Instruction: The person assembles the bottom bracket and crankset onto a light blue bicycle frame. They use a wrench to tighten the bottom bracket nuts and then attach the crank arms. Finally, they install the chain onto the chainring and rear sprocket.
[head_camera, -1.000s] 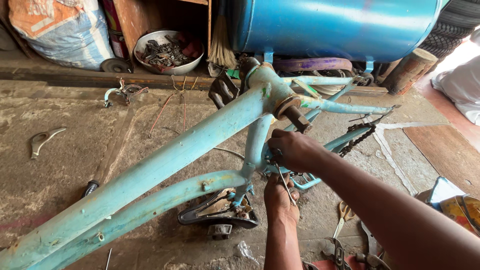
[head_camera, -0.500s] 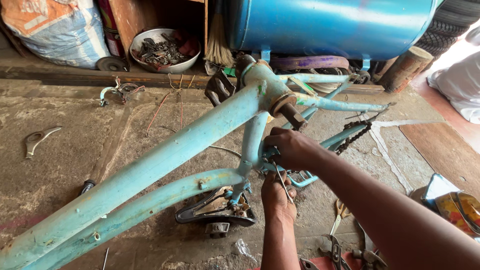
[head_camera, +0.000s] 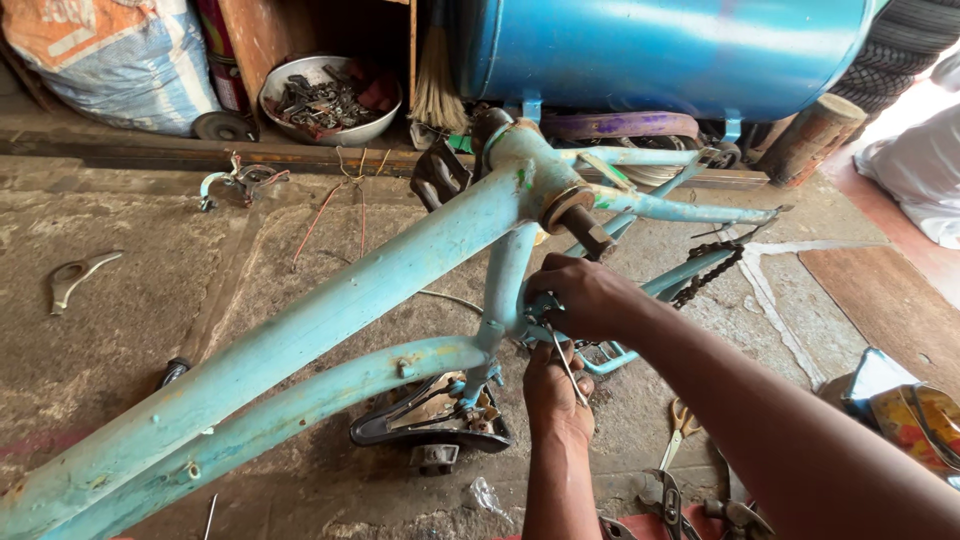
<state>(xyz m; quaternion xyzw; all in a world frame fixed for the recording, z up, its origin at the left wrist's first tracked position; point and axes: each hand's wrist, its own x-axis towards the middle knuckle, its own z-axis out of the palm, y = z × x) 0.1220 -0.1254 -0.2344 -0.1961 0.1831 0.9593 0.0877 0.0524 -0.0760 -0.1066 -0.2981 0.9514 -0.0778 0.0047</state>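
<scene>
- Head view, centre of frame: the right hand (head_camera: 585, 298) is curled shut around a small fitting on the light-blue bicycle frame (head_camera: 330, 310), where the tubes meet.
- The left hand (head_camera: 553, 388), just below, is closed beneath that joint; what it grips is hidden.
- The frame lies upside down, saddle (head_camera: 430, 425) on the concrete, likely to expose the joint.
- A bowl of metal parts (head_camera: 330, 100) sits upper left.
</scene>
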